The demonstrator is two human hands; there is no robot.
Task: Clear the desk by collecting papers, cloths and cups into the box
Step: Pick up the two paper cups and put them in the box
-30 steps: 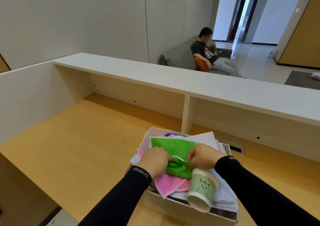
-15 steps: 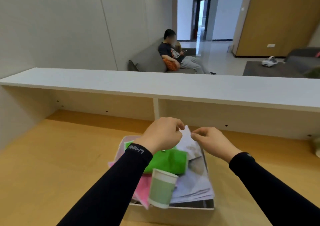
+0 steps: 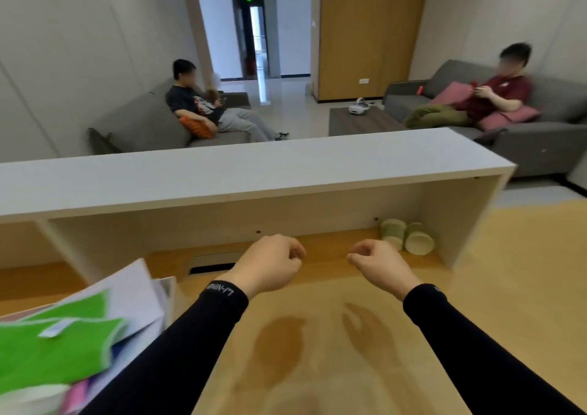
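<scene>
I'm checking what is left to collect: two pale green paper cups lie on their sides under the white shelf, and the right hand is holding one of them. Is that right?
Not quite. The head view shows the two pale green paper cups lying on their sides under the white shelf, but the right hand holds nothing; it hovers loosely curled, short of them.

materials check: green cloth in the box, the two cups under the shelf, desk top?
Green cloth: looks like microfibre or terry, matte and fuzzy, with a pale stitched edge and a sewn white tag. Two cups: probably paper, matte pale green walls and thin white rims, both lying on their sides; blur leaves it open. Desk top: likely wood-look laminate, smooth, light tan, faintly sheened, no visible grain.
</scene>
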